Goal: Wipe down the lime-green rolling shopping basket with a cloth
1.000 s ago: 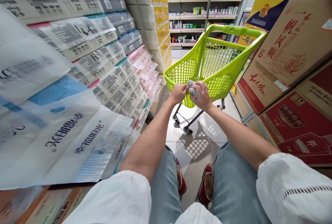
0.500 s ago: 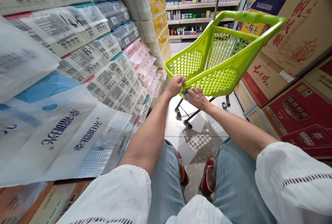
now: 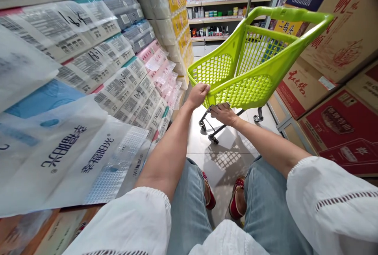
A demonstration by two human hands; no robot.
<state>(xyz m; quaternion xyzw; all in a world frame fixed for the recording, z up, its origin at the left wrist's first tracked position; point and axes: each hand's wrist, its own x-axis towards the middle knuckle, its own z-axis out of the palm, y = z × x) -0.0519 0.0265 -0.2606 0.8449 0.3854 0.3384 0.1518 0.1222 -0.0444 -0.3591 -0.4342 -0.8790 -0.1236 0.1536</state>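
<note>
Shop aisle [image 3: 195, 141]; hands [image 3: 198, 95] [image 3: 223, 113] at green cart [image 3: 248, 91]; yellow label [image 3: 287, 28]: 二锅头

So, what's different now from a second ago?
The green shopping cart has turned, its handle swinging right. The right hand, with its cloth, went from the rim to below it. The left hand stays at the rim's front corner.

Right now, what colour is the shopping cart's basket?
The basket is a bright yellowish green, solid in colour; it shows best in the head view.
</note>
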